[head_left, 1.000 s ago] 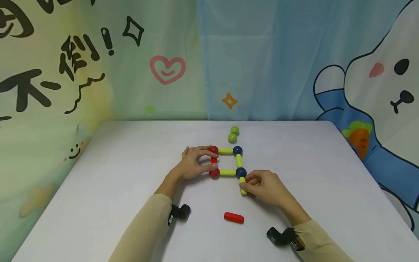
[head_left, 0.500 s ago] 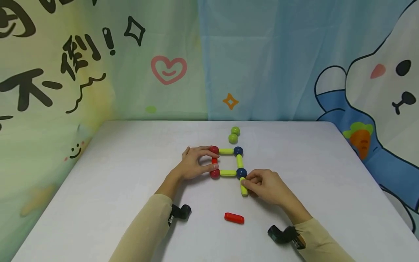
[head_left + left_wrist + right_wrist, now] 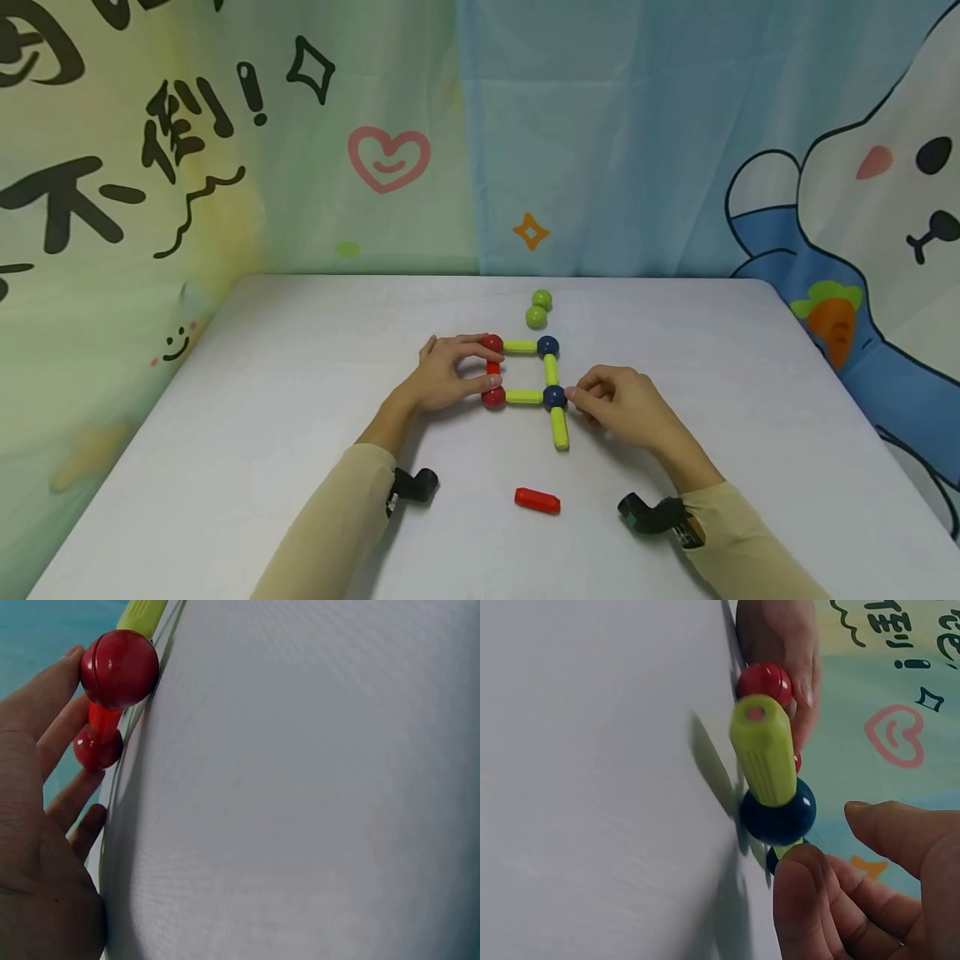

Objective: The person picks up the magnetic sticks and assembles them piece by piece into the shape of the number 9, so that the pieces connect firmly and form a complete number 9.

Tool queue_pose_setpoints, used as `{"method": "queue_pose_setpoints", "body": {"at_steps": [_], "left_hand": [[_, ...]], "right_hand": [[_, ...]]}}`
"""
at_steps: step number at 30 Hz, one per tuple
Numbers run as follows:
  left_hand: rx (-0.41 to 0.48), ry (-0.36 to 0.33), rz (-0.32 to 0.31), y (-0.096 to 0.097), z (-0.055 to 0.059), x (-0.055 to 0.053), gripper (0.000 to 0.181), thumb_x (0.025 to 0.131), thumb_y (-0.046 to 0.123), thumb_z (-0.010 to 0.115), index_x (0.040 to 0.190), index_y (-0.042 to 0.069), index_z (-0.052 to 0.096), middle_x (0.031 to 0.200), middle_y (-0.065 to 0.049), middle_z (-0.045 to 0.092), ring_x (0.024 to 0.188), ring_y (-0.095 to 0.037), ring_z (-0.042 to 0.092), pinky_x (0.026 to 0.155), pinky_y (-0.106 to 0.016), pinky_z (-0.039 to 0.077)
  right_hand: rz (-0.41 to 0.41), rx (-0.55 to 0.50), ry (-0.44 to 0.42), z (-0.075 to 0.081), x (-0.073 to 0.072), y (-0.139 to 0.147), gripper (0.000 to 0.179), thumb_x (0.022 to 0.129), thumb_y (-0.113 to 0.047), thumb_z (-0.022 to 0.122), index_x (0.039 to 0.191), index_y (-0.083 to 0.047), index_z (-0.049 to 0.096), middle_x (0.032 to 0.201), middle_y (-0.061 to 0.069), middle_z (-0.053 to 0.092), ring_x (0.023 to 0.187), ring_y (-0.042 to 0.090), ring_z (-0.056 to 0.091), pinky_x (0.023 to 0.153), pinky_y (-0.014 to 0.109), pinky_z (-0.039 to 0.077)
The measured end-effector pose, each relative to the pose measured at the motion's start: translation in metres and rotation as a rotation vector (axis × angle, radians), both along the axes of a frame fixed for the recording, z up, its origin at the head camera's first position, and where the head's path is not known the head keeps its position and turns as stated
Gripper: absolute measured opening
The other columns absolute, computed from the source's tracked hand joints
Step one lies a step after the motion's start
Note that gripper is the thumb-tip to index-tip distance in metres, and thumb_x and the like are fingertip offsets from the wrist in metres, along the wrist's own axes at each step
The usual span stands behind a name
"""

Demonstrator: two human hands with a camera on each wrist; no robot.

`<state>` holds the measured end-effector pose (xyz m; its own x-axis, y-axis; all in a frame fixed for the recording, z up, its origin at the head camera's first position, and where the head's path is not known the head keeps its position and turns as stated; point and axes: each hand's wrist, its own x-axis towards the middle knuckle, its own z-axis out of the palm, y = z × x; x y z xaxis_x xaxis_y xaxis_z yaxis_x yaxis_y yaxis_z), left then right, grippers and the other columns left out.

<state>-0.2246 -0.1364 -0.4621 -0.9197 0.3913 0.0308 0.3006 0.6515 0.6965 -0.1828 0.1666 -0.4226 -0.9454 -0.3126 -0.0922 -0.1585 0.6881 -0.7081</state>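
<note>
A square of magnetic sticks and balls lies on the table, with two red balls (image 3: 493,397) joined by a red stick (image 3: 103,720) on the left. Yellow sticks (image 3: 520,347) link them to two dark blue balls (image 3: 554,397) on the right. My left hand (image 3: 447,372) holds the red side, thumb at the near red ball and fingers at the far one. From the near blue ball another yellow stick (image 3: 766,754) points toward me. My right hand (image 3: 626,406) is beside that ball, fingertips right by it; in the right wrist view its thumb and fingers are apart with nothing between.
A loose red stick (image 3: 537,501) lies nearer me on the white table (image 3: 315,333). Two green balls (image 3: 536,317) sit beyond the square. A printed curtain (image 3: 600,150) hangs behind the table's far edge.
My right hand has let go of the yellow stick nearest me and moved slightly away and to the right, up beside the near blue ball. My left hand has stayed in place.
</note>
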Motion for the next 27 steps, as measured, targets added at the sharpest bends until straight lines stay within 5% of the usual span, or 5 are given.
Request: {"method": "queue_pose_setpoints", "body": {"at_steps": [10, 20, 27], "left_hand": [[-0.008, -0.01, 0.005, -0.001, -0.001, 0.0, 0.038, 0.09, 0.052, 0.071, 0.124, 0.034, 0.073, 0.158, 0.001, 0.047, 0.15, -0.025, 0.032, 0.123, -0.062, -0.001], [-0.007, -0.01, 0.001, 0.001, 0.001, 0.0, 0.038, 0.091, 0.051, 0.071, 0.124, 0.033, 0.074, 0.158, 0.001, 0.047, 0.151, -0.024, 0.032, 0.123, -0.062, -0.001], [-0.003, 0.0, -0.005, -0.002, 0.001, -0.001, 0.038, 0.091, 0.051, 0.071, 0.124, 0.033, 0.074, 0.158, 0.0, 0.047, 0.151, -0.023, 0.032, 0.122, -0.063, -0.001]], "right_hand": [[-0.017, 0.011, 0.076, -0.003, -0.02, 0.001, 0.026, 0.099, -0.033, 0.068, 0.107, -0.008, 0.069, 0.09, 0.004, 0.072, 0.073, 0.017, 0.064, 0.065, 0.031, 0.052], [-0.006, -0.034, 0.122, -0.006, -0.045, -0.004, 0.031, 0.101, -0.034, 0.066, 0.122, -0.011, 0.067, 0.116, 0.009, 0.069, 0.108, 0.03, 0.064, 0.089, 0.045, 0.054], [-0.002, -0.084, 0.111, -0.004, -0.059, -0.015, 0.035, 0.101, -0.035, 0.065, 0.127, -0.01, 0.065, 0.128, 0.011, 0.064, 0.116, 0.032, 0.061, 0.095, 0.051, 0.051]]}}
